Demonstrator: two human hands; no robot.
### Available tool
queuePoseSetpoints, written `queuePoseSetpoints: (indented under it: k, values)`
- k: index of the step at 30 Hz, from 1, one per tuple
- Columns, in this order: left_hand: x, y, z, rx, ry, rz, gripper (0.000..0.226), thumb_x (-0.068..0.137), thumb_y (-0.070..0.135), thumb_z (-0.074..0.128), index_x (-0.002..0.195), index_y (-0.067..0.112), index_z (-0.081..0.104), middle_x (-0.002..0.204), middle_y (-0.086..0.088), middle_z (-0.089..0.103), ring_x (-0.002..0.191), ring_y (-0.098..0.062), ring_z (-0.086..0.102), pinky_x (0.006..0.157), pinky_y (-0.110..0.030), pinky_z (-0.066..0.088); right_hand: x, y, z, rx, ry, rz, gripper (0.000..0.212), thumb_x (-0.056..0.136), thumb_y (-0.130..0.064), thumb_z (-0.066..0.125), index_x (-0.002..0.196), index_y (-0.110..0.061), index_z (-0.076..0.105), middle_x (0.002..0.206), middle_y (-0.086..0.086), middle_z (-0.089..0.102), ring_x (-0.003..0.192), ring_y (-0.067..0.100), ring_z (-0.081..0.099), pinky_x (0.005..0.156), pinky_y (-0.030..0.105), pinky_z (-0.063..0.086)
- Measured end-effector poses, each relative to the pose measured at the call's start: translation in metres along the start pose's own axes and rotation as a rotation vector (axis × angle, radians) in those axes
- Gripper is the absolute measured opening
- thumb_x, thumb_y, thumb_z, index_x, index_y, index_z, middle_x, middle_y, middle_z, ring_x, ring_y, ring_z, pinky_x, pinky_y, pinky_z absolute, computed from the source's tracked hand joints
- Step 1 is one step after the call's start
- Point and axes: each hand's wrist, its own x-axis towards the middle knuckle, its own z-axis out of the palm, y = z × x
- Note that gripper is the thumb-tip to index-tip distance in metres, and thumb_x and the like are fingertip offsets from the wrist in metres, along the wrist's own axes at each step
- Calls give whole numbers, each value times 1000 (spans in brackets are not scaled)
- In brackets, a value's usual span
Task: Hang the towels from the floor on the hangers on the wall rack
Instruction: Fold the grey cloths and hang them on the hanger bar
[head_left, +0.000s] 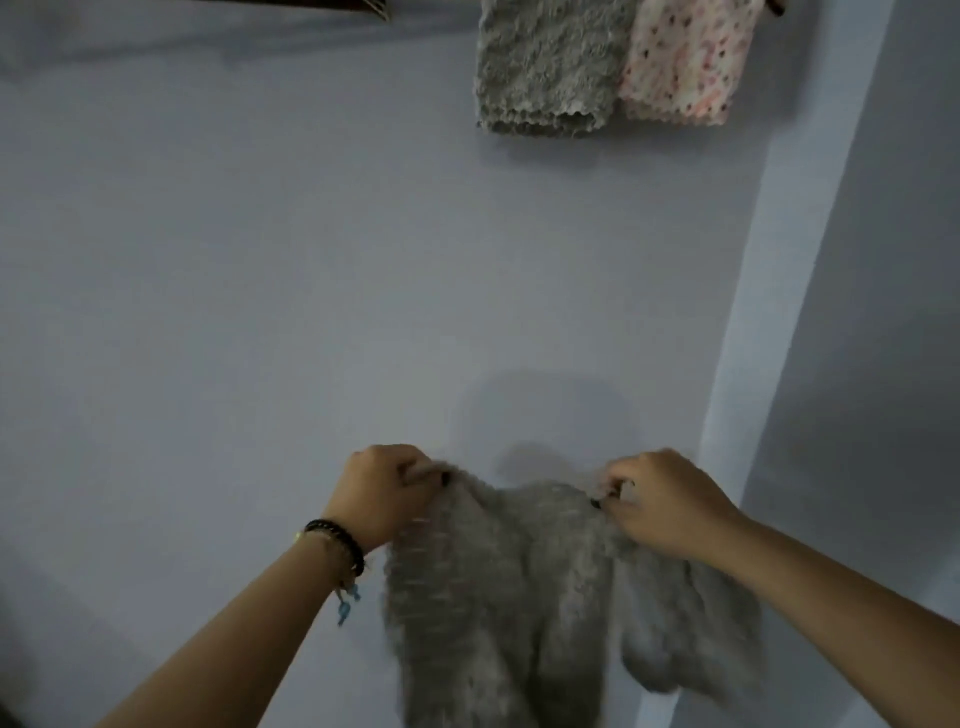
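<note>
Nearest to me hangs the grey towel (498, 587), held up in front of the wall (260, 286) between my two hands. It is soft and fluffy, and I judge it light and limp: the cloth sags in the middle and bunches into loose folds below my grip, so it will not keep any shape on its own. The best hold is along the top edge, near the corners, which is where I have it; spread that way it should drape evenly over a hanger bar. Its nap looks grippy rather than slippery, so a light pinch should do.

My left hand (387, 488) is curled tight on the left end of the top edge, knuckles up, with a dark bead bracelet (337, 543) at the wrist. My right hand (657, 501) pinches the right end of the edge between thumb and fingers, with more cloth gathered beneath it. Both forearms reach forward and slightly upward from the near corners, wrists about level with each other.

Farther off, high on the wall, two towels already hang side by side, touching: a hung grey towel (545, 67) on the left and a flowered pink towel (685, 62) on the right. Their hangers are cut off at the top edge, so I cannot tell where a free one sits.
</note>
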Motion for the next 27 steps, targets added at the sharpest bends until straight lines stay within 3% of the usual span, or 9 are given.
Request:
queuePoseSetpoints:
  k: [2, 5, 7, 10, 12, 16, 18, 23, 27]
  values:
    - [0, -8, -8, -316, 88, -172, 37, 85, 28, 71, 64, 0, 58, 60, -3, 56, 57, -16, 51, 55, -27, 41, -1, 1, -3, 206, -26, 42, 13, 87, -23, 63, 80, -33, 64, 92, -10, 65, 88, 13, 63, 76, 33, 51]
    - [-1, -8, -12, -691, 71, -284, 31, 85, 24, 72, 71, 0, 59, 64, -6, 59, 58, -17, 57, 53, -24, 48, -1, -4, -16, 422, -162, 120, 29, 87, -24, 65, 105, -46, 63, 120, -17, 54, 107, 11, 56, 83, 34, 45]
    - [-4, 0, -13, -800, 32, -278, 25, 87, 20, 71, 69, 4, 61, 63, -3, 61, 57, -15, 58, 53, -20, 48, -2, -11, -26, 472, -203, 105, 26, 87, -26, 66, 101, -48, 63, 115, -20, 56, 103, 3, 55, 82, 32, 42]
    - [-4, 6, -21, -931, -36, -210, 16, 90, 13, 65, 79, 4, 72, 76, -8, 72, 69, -18, 66, 64, -27, 54, -1, -14, -43, 407, -107, 55, 13, 88, -24, 65, 81, -34, 67, 81, -21, 64, 77, -7, 59, 73, 26, 41]
    - [-1, 6, -31, -864, -57, -91, 13, 90, 11, 64, 86, 6, 75, 85, -12, 74, 77, -17, 67, 72, -26, 54, 3, -12, -55, 337, 0, 59, 10, 89, -21, 65, 84, -27, 71, 80, -22, 65, 79, -7, 59, 74, 21, 39]
    - [13, -4, -50, -67, 89, 175, 8, 87, 18, 69, 84, 24, 74, 84, 11, 63, 65, -5, 55, 58, -10, 37, 4, -2, -77, 318, 162, 106, 14, 88, -15, 66, 95, -24, 73, 94, -17, 66, 89, -4, 59, 81, 19, 39]
    - [22, -10, -52, -159, 93, 115, 11, 91, 13, 64, 89, 20, 72, 84, 6, 66, 61, -7, 59, 56, -9, 41, -3, -7, -86, 378, 212, 35, 21, 86, -8, 68, 86, -28, 72, 88, -14, 69, 85, -1, 63, 77, 18, 44]
    - [44, -8, -54, -1071, 81, -78, 31, 95, 2, 40, 75, 3, 64, 75, -10, 71, 77, -29, 68, 72, -36, 60, -24, -50, -100, 522, 170, -321, 26, 79, 3, 73, 84, -22, 79, 85, -6, 72, 80, 12, 68, 74, 20, 51]
    - [56, 0, -40, -882, 143, -87, 43, 82, 42, 68, 50, 19, 52, 61, 0, 62, 64, -15, 57, 63, -27, 48, -27, -89, -89, 491, -70, -498, 25, 79, 2, 68, 92, -17, 79, 93, -8, 70, 83, 8, 68, 73, 16, 46]
